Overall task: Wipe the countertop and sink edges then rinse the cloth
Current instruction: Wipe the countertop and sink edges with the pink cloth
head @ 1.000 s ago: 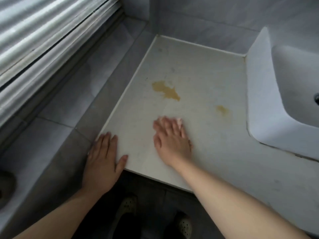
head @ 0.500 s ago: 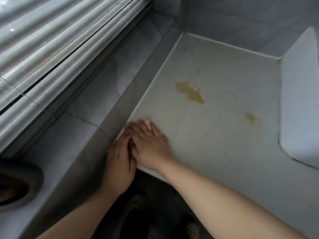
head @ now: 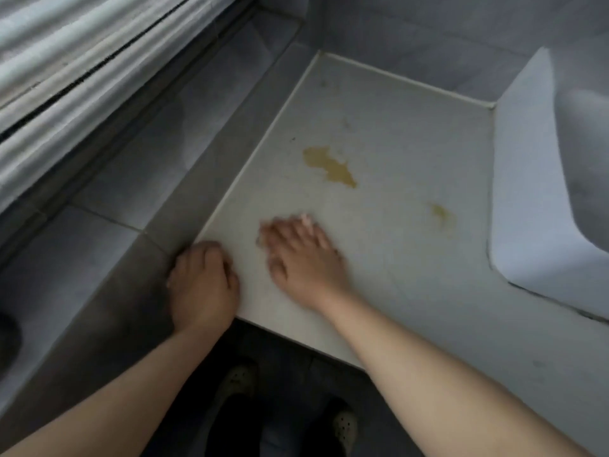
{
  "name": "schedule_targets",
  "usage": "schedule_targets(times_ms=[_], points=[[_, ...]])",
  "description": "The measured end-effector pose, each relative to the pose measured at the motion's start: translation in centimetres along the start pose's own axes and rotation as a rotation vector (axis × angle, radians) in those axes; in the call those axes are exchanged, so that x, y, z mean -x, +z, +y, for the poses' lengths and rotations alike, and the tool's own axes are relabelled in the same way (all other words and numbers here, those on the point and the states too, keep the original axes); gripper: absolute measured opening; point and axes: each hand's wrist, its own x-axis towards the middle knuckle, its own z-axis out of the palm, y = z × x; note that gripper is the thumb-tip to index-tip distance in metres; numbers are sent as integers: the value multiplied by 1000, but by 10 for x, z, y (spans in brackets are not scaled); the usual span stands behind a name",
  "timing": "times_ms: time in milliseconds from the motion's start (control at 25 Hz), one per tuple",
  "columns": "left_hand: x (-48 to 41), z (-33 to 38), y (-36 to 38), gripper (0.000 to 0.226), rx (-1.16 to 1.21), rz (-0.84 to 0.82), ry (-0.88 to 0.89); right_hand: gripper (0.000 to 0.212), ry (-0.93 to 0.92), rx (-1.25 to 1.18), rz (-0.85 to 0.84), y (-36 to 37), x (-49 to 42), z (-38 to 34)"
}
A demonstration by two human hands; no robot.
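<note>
My right hand (head: 304, 258) lies flat on the off-white countertop (head: 395, 133), fingers spread and blurred. A sliver of pale pink cloth (head: 307, 220) shows past its fingertips; the rest of the cloth is hidden under the palm. A large yellow-brown stain (head: 329, 165) lies beyond the hand, and a smaller stain (head: 441, 212) sits to its right. My left hand (head: 201, 285) rests at the countertop's front left corner with its fingers curled under, nothing visible in it. The white sink (head: 527, 199) stands on the counter at the right.
Grey tiled ledge (head: 125, 179) runs along the counter's left side below slatted window blinds (head: 66, 61). Grey tiled wall (head: 428, 24) backs the counter. My shoes (head: 237, 380) stand on the dark floor below the front edge.
My right hand slid right along the counter, away from the left edge and from my left hand. My left hand's fingers went from flat to curled at the corner.
</note>
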Motion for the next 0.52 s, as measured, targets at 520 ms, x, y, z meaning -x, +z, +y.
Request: schedule_targets(times_ms=[520], points=[[-58,71,36,66,-196,-192,96,59,904,-6,240,-25,58,153]])
